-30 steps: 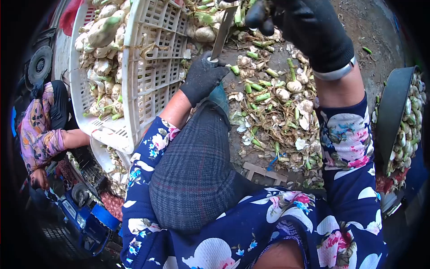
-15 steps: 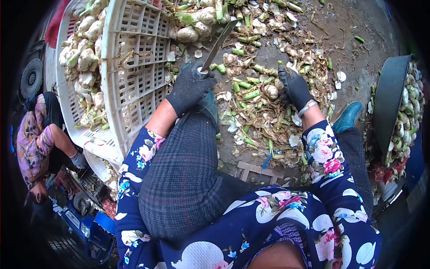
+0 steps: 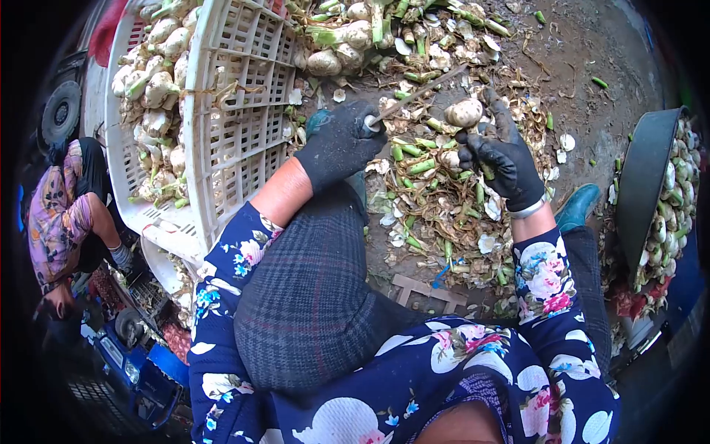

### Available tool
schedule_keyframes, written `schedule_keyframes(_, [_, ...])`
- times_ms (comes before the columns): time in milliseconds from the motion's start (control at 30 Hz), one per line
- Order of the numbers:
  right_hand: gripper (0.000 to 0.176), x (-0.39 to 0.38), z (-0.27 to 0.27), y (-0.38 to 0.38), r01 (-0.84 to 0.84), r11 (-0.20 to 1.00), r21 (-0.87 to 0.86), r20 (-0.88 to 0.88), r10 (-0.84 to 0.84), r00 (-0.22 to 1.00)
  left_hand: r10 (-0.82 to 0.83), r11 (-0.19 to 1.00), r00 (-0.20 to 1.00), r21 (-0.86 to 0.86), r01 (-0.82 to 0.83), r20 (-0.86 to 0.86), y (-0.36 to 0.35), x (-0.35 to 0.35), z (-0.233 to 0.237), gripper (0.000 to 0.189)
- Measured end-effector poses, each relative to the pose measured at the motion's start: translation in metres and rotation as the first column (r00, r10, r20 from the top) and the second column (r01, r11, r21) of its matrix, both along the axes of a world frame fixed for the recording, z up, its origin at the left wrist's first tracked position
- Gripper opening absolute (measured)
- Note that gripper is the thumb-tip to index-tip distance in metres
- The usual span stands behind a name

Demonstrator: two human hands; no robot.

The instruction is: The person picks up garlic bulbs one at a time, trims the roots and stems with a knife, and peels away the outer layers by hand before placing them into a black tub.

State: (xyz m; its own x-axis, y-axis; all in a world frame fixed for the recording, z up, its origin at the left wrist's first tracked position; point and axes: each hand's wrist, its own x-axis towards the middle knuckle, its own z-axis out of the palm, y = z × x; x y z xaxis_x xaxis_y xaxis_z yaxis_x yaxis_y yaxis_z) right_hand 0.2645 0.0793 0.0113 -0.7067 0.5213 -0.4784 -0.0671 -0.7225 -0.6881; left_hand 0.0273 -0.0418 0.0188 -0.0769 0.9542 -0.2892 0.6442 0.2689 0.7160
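My left hand (image 3: 346, 144), in a dark glove, is closed round the pale handle of a knife (image 3: 421, 91); its blade points up and right. At the right, my right hand (image 3: 506, 152), also gloved, has its index finger stretched out and other fingers curled in. A small greenish bit shows at its curled fingers; what they hold is mostly hidden. One pale garlic bulb (image 3: 464, 112) is just left of the index finger, near the blade; whether it touches the hand is unclear. Trimmed stalks and peelings (image 3: 429, 177) lie below both hands.
A white plastic crate (image 3: 240, 111) of garlic stands tilted at left. More garlic bulbs (image 3: 347, 48) lie at the top. A dark tub (image 3: 647, 177) at right is heaped with garlic. Another person (image 3: 63, 214) bends over at far left, near a blue vehicle (image 3: 122, 362).
The knife has swung from pointing steeply up to lying flatter toward the right. My right hand's index finger has stretched out, and a bulb now shows beside it. The view has shifted slightly.
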Motion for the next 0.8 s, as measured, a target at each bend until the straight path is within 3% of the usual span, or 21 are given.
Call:
schedule_keyframes(33, [0.076, -0.012, 0.007, 0.002, -0.002, 1.0, 0.023, -0.057, 0.003, 0.998, -0.032, 0.994, 0.999, 0.102, 0.032, 0.001, 0.007, 0.003, 0.013, 0.018])
schedule_keyframes(133, [0.057, -0.033, 0.019, 0.012, -0.137, 0.988, 0.066, -0.036, 0.14, 0.989, -0.041, 0.972, 0.986, 0.22, 0.076, -0.163, 0.011, 0.007, 0.02, 0.021])
schedule_keyframes(167, [0.041, -0.035, 0.024, 0.017, -0.333, 0.897, 0.289, 0.186, 0.289, 0.939, -0.036, 0.973, 0.985, 0.22, 0.073, -0.169, 0.01, 0.005, 0.019, 0.021])
schedule_keyframes(200, [0.041, -0.037, 0.024, 0.015, -0.332, 0.898, 0.289, 0.182, 0.289, 0.94, -0.053, 0.965, 0.972, 0.24, 0.11, -0.231, 0.009, 0.004, 0.016, 0.023])
schedule_keyframes(267, [0.034, -0.042, 0.026, 0.011, -0.279, 0.754, 0.595, 0.153, 0.234, 0.96, -0.071, 0.954, 0.955, 0.261, 0.149, -0.288, 0.012, 0.003, 0.019, 0.026])
schedule_keyframes(433, [0.065, -0.04, 0.011, 0.008, -0.193, 0.817, 0.544, 0.196, 0.1, 0.976, -0.104, 0.959, 0.914, 0.206, 0.197, -0.392, 0.01, 0.007, 0.031, 0.025])
schedule_keyframes(667, [0.066, -0.036, -0.009, 0.006, -0.133, 0.756, 0.64, 0.17, 0.029, 0.985, -0.111, 0.961, 0.93, 0.202, 0.19, -0.35, 0.012, 0.012, 0.038, 0.031])
schedule_keyframes(767, [0.058, -0.038, 0.007, 0.007, -0.205, 0.717, 0.667, 0.261, 0.033, 0.965, -0.096, 0.955, 0.943, 0.238, 0.177, -0.317, 0.011, 0.01, 0.03, 0.029])
schedule_keyframes(800, [0.054, -0.04, 0.019, 0.009, -0.293, 0.74, 0.606, 0.321, 0.11, 0.941, -0.093, 0.956, 0.938, 0.234, 0.178, -0.333, 0.01, 0.006, 0.023, 0.028])
